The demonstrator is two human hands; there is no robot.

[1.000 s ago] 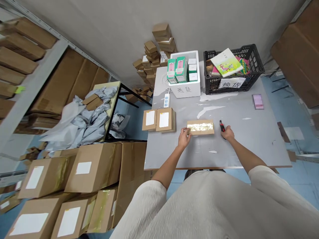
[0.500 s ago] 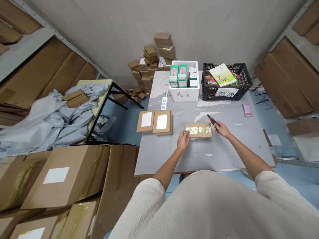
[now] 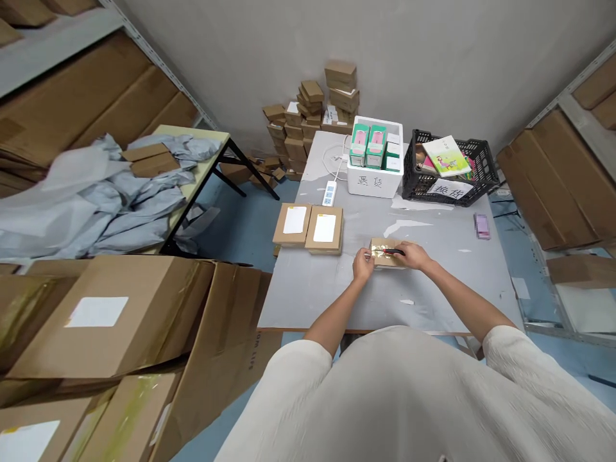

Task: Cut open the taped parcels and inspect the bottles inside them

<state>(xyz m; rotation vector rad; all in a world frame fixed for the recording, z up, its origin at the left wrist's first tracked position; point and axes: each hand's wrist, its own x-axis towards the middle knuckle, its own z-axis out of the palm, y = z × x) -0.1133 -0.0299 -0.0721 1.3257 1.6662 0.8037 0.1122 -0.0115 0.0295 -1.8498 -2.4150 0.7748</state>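
Cardboard box, left hand pinching its left end; right hand gripping cutter above; white bin, green cartons; black crate, book.

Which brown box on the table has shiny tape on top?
The box under the right hand, with the left hand at its end: gold tape runs along its top; the boxes farther left show white labels.
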